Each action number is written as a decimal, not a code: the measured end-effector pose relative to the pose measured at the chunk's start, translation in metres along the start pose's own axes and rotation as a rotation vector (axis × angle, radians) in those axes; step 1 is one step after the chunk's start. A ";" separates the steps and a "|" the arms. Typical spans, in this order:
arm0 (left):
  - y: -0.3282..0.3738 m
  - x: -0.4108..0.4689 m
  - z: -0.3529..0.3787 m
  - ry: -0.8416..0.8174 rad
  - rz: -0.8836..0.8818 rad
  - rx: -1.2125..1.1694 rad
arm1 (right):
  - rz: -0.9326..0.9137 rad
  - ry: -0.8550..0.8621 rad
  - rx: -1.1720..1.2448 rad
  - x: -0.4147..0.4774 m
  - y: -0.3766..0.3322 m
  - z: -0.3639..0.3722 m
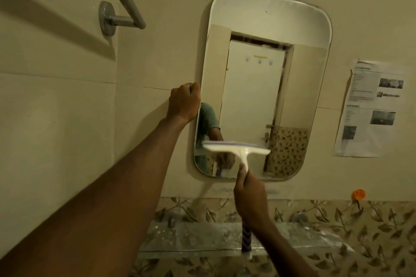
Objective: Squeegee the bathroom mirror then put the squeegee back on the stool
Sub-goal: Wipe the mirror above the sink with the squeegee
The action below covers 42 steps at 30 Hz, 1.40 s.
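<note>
Gripping the squeegee point(236, 150) handle in a closed right hand point(249, 193), blade low on the mirror point(292, 29), left hand point(183, 102) curled on its left edge, well apart

The right hand point(249, 195) grips the white squeegee point(236, 149) by its handle — blade across the lower part of the mirror point(299, 29) — while the left hand point(184, 102) clasps the mirror's left edge.
</note>
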<state>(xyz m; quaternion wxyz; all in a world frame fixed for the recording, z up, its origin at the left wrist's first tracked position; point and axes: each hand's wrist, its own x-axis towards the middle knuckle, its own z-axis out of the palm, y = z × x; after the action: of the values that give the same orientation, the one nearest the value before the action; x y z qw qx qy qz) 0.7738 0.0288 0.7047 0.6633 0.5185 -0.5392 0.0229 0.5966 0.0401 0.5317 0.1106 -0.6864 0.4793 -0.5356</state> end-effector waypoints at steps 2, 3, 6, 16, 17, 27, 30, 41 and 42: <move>0.000 0.000 0.000 0.002 0.006 -0.003 | 0.001 -0.002 -0.055 -0.017 0.008 0.007; 0.001 -0.001 0.000 0.001 0.009 0.003 | -0.018 0.003 -0.047 -0.016 0.006 0.005; 0.000 -0.001 -0.002 -0.014 0.022 0.011 | -0.106 0.055 0.054 0.013 -0.020 -0.013; 0.001 0.001 -0.005 -0.064 -0.011 -0.037 | -0.126 0.016 0.008 0.012 -0.019 -0.003; 0.001 0.001 -0.005 -0.066 -0.015 -0.036 | -0.099 -0.007 -0.012 -0.001 -0.008 0.003; 0.003 0.000 -0.005 -0.054 -0.017 -0.007 | -0.207 0.083 0.081 0.046 -0.052 -0.020; 0.002 0.001 -0.006 -0.065 -0.015 -0.007 | -0.174 0.017 0.073 0.034 -0.041 -0.006; 0.000 0.001 -0.001 -0.087 -0.018 0.039 | -0.090 -0.005 0.024 -0.015 -0.005 0.006; 0.001 0.002 -0.002 -0.094 -0.038 0.029 | -0.121 0.018 0.045 -0.003 -0.015 0.000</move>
<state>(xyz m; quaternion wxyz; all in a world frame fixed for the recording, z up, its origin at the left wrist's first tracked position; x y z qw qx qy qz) 0.7754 0.0296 0.7064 0.6299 0.5387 -0.5595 -0.0064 0.6052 0.0504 0.5393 0.0890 -0.7067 0.4258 -0.5580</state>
